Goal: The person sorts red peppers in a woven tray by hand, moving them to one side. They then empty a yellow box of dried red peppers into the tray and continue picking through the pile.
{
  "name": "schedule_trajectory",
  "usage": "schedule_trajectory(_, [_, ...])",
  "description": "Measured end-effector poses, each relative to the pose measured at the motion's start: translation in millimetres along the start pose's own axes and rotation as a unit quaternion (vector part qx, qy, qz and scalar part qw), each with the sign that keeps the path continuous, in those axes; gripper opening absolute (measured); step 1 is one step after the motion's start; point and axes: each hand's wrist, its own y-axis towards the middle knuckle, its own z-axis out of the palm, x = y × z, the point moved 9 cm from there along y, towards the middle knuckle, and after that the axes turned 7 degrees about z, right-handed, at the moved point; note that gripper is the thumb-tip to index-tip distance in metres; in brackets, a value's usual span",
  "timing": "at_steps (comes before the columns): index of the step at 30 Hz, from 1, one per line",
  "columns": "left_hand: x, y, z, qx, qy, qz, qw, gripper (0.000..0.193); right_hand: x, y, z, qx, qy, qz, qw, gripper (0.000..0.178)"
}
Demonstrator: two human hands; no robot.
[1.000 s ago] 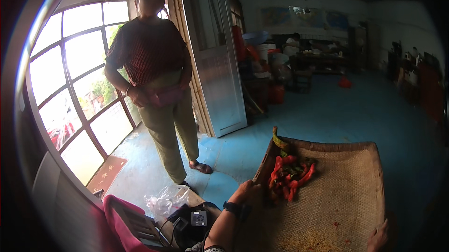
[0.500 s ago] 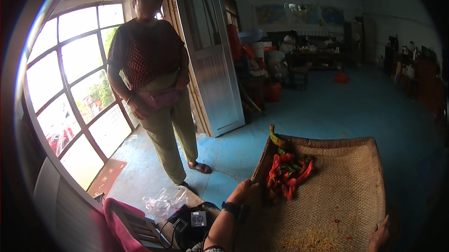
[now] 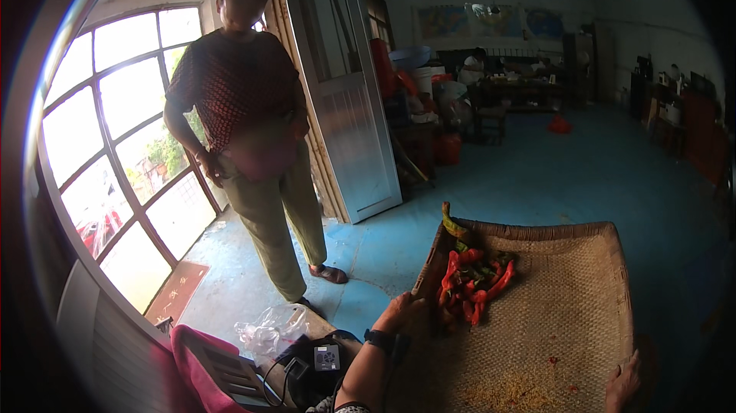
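A shallow woven bamboo tray [image 3: 571, 283] is in front of me, with a raised rim. My left hand [image 3: 400, 310] is closed on its left rim, a dark band around the wrist. At the lower right, my right hand [image 3: 622, 382] is wrapped around the opposite rim. Red chili peppers [image 3: 477, 284] lie heaped in the tray's far left part, some greenish ones among them. A yellow-green pepper [image 3: 453, 224] leans over the far left corner. Pale yellow seeds [image 3: 502, 394] are scattered at the near end, with small red bits close by.
Another person [image 3: 245, 114] stands at the left beside an open metal door [image 3: 356, 145]. A clear plastic bag [image 3: 272, 329], a black bag with a small device [image 3: 326, 358] and a pink-draped chair [image 3: 188, 348] are near my left arm. Furniture and an orange bag [image 3: 560, 125] are farther back.
The other person's arm at picture left has moved from the waist pouch outward to the hip, and the torso has shifted slightly. My hands and the tray hold nearly still.
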Motion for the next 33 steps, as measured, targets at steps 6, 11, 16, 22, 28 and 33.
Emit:
schedule_trajectory(6, [-6.4,-1.1,-3.2,-0.015,-0.034,0.024,0.999,0.043,-3.0,1.3,2.4,-0.011,-0.008,-0.006,1.000,0.071])
schedule_trajectory(11, [7.0,0.6,3.8,0.025,-0.032,-0.021,0.999,0.047,-5.7,3.1,7.9,-0.013,-0.008,-0.008,1.000,0.072])
schedule_trajectory(16, [-4.4,-3.5,-1.6,0.024,-0.038,-0.036,0.998,0.047,-0.6,-0.6,-0.4,-0.028,-0.018,-0.003,0.999,0.072])
schedule_trajectory(22, [-1.1,-0.2,0.2,0.018,-0.035,-0.019,0.999,0.047,-7.0,5.1,10.9,-0.014,-0.037,0.022,0.999,0.070])
schedule_trajectory(28, [-5.6,-2.3,-3.4,0.001,-0.004,-0.013,1.000,0.048,2.6,-3.9,-6.6,0.034,-0.024,0.033,0.999,0.069])
schedule_trajectory(33, [-4.4,-3.7,-2.9,0.009,-0.021,-0.012,1.000,0.048,-1.0,0.4,1.8,0.020,-0.003,0.014,1.000,0.070])
